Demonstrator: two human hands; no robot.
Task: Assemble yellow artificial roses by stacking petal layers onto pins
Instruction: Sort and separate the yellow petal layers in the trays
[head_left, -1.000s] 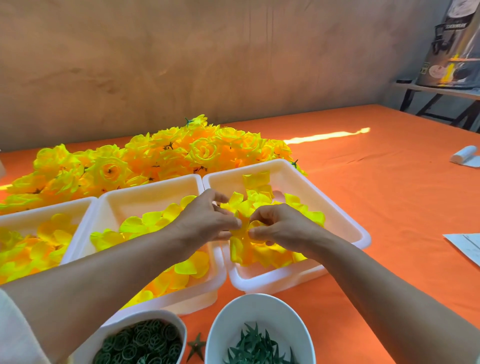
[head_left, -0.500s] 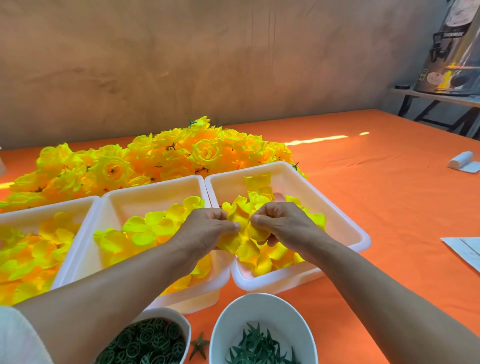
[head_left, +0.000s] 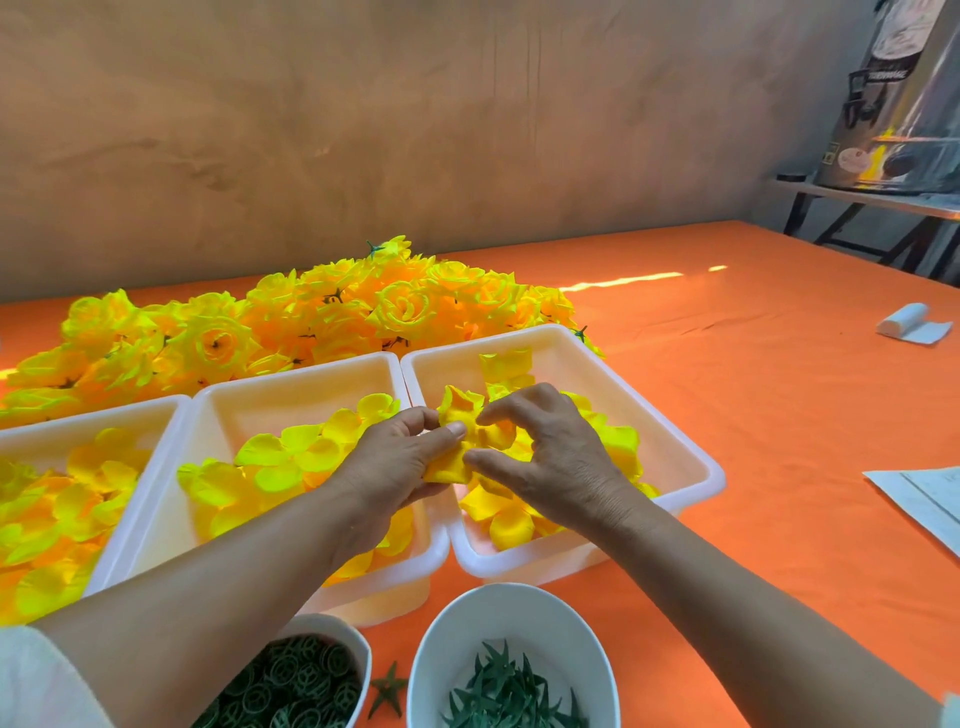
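A half-built yellow rose (head_left: 461, 415) is held above the inner edge of the right white tray (head_left: 691, 457). My left hand (head_left: 395, 462) grips its lower petals, thumb on top. My right hand (head_left: 550, 457) pinches a petal layer at the flower's middle with forefinger and thumb, its other fingers spread. The pin is hidden inside the petals. Loose yellow petals fill the right tray, the middle tray (head_left: 291, 395) and the left tray (head_left: 93, 421). Finished yellow roses (head_left: 311, 322) lie heaped behind the trays.
A white bowl of green leaf stars (head_left: 519, 613) and a bowl of green round discs (head_left: 332, 639) stand at the front, one green star (head_left: 388, 693) between them. A white roll (head_left: 906, 322) and papers (head_left: 924, 499) lie right on the orange cloth (head_left: 727, 389).
Both hands have lifted the flower slightly. My right hand has opened its outer fingers and now pinches the petal layer from above.
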